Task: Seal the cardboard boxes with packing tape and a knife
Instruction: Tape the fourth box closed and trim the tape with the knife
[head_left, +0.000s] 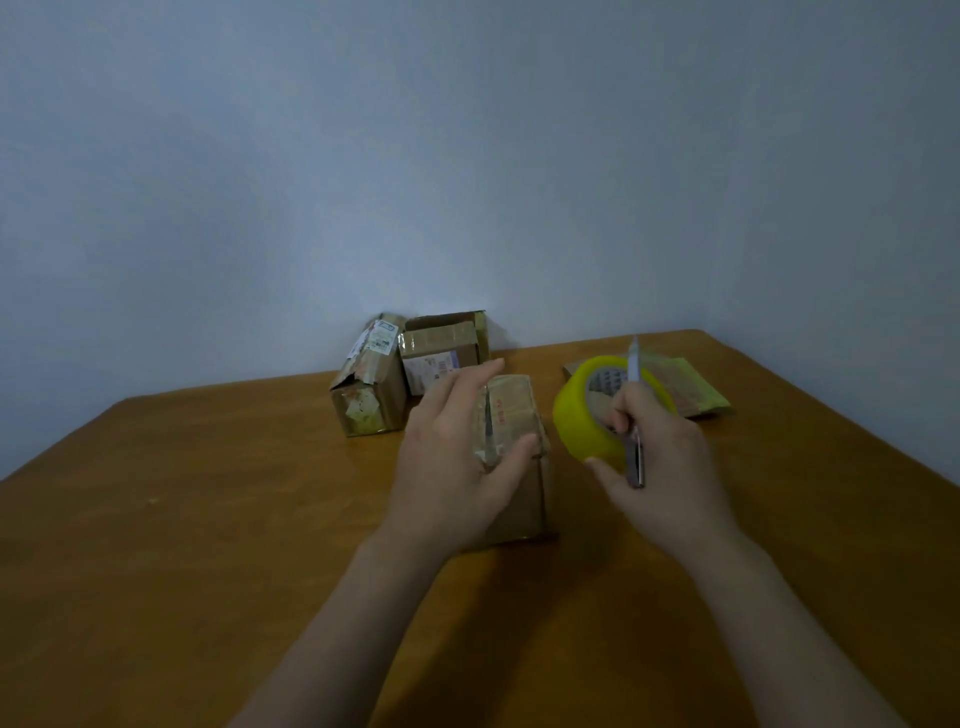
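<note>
Tape roll (576, 415) bright yellow, core grey-white printed. Boxes (511, 410) brown cardboard, white labels (382, 335), red print on nearest. Knife (635, 415) silver-grey. Table (208, 493) orange-brown wood. Wall (467, 156) pale blue-grey.

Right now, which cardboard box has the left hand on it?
The front box, beside the yellow tape roll; the left hand rests on its top. The two boxes by the wall are untouched.

I sit at a wooden table (208, 519) set into the corner of a bare, pale wall (467, 156). It looks like a plain room at home. Reused shipping boxes (371, 387) with old labels stand at the back.
</note>
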